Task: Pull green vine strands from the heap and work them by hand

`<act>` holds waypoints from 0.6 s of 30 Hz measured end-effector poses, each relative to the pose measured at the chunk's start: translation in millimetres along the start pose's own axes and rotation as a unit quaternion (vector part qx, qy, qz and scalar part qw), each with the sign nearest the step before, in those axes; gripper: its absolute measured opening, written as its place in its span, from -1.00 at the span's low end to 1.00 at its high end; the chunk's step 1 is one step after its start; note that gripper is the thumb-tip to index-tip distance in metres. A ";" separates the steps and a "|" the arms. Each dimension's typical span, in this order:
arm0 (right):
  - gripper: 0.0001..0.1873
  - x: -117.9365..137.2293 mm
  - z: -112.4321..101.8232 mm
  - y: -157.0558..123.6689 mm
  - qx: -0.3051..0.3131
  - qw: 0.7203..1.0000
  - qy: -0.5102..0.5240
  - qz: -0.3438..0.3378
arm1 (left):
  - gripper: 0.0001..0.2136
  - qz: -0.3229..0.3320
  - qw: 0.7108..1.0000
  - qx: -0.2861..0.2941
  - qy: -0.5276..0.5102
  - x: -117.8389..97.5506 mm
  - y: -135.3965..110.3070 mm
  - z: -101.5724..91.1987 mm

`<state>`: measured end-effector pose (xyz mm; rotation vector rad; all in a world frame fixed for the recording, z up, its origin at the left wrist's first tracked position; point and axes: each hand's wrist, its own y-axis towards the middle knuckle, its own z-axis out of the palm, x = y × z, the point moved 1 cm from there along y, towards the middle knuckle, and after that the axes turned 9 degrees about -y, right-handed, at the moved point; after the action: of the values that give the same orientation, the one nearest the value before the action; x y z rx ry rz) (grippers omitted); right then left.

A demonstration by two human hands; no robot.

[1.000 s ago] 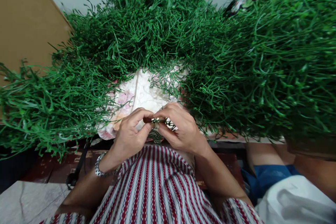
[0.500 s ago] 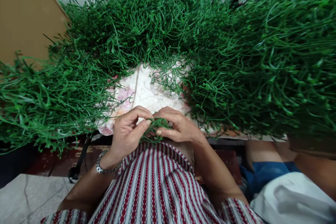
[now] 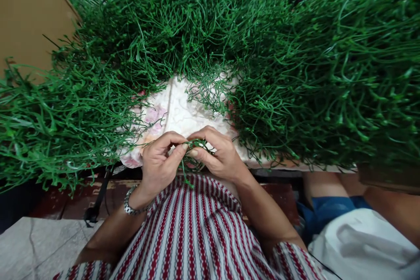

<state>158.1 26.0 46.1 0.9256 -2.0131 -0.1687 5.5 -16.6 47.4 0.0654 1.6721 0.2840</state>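
Observation:
My left hand (image 3: 160,162), with a metal-link watch on its wrist, is closed in a pinch on a thin green artificial plant stem (image 3: 184,170). My right hand (image 3: 220,154) meets it fingertip to fingertip, also pinching green stems, some of which curl between its thumb and forefinger. One strand dangles below the fingertips, in front of the striped shirt. Exactly where the pieces join is hidden by the fingers. Both hands are just over the near edge of the table, on which a pale flowered cloth (image 3: 183,111) lies.
Large heaps of similar green stems lie to the left (image 3: 72,118), at the back (image 3: 183,17) and to the right (image 3: 321,78). A brown board (image 3: 29,13) stands at the far left. At the lower right sits another person in blue shorts (image 3: 331,214), beside a white cloth-like item (image 3: 364,245).
My fingertips have drawn closer together. The bunch of green between my hands looks thinner, and one strand now hangs down below them. My right hand has shifted slightly left.

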 end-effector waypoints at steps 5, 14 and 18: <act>-0.78 -4.2 2.5 -4.0 0.010 0.999 -0.038 0.001 | -0.96 -0.011 0.998 0.065 -0.002 2.0 2.5 -3.5; -0.68 -5.0 -5.5 -3.7 0.080 0.992 -0.096 -0.033 | -0.91 0.007 0.990 0.143 0.017 -2.5 7.1 -7.0; -0.68 -6.8 -8.2 -5.8 0.087 0.992 -0.086 -0.035 | -0.96 -0.024 0.980 0.191 0.044 -2.2 5.7 -8.9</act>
<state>169.8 28.2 43.8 1.1259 -2.1814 -0.1156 -3.8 -12.9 51.6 0.3025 1.7959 -0.0760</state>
